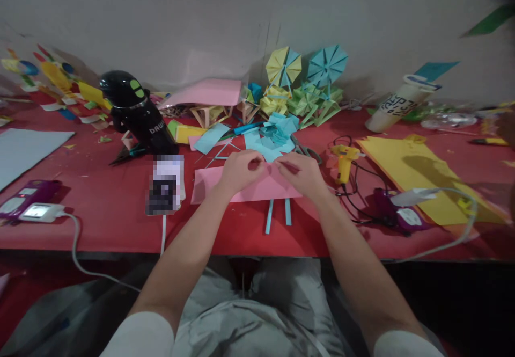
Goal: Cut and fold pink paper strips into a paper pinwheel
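A pink sheet of paper point(209, 185) lies across the red table in front of me, wider than it is tall. My left hand point(242, 173) pinches its far edge near the middle, thumb and forefinger brought together. Close beside it, my right hand point(301, 173) is closed on the same edge, and its fingertips partly hide what they grip. Two narrow blue paper strips point(269, 217) stick out from beneath the sheet's near edge. Just beyond my fingers are cut blue paper pieces point(277, 131) and grey-handled scissors point(308, 150).
A yellow glue gun point(344, 162) with a black cable sits right of my hands, near yellow sheets point(426, 180). To the left stand a black bottle point(139, 113) and a blurred-out device point(164, 185) on a cable. Folded paper wheels point(284, 67) lean against the wall; a cup point(392, 104) tilts at right.
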### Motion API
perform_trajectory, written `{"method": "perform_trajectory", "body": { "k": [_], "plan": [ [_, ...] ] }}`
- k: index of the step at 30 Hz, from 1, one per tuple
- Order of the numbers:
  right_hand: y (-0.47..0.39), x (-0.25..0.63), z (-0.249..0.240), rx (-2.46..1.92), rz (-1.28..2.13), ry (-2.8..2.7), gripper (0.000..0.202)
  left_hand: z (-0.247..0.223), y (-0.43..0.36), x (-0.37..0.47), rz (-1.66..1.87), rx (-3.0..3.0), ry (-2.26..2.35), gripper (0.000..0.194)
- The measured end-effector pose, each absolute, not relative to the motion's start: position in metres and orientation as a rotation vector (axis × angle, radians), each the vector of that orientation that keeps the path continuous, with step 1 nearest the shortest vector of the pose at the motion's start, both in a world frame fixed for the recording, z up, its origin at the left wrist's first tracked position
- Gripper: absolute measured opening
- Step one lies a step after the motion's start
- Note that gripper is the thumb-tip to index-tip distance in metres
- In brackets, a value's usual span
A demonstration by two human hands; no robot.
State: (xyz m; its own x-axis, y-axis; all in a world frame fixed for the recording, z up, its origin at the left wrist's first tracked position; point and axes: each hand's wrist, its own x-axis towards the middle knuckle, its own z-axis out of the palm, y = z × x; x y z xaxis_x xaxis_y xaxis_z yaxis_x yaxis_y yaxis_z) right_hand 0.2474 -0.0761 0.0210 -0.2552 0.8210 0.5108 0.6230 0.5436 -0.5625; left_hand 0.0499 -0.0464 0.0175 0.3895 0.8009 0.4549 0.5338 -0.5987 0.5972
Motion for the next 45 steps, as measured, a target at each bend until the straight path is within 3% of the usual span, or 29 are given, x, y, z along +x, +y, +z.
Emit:
{"method": "perform_trajectory", "body": {
  "k": [11,45],
  "plan": [
    [-0.073,0.261,0.015,-1.132,0.104,-1.917,0.016,0.024,-0.048,0.037,1.033,2.259,1.326,0.007],
    [-0.072,0.308,0.016,-1.278,-0.021,-1.705,0.016,0.023,-0.046,0.004,0.908,2.094,1.656,0.005]
  ]
}}
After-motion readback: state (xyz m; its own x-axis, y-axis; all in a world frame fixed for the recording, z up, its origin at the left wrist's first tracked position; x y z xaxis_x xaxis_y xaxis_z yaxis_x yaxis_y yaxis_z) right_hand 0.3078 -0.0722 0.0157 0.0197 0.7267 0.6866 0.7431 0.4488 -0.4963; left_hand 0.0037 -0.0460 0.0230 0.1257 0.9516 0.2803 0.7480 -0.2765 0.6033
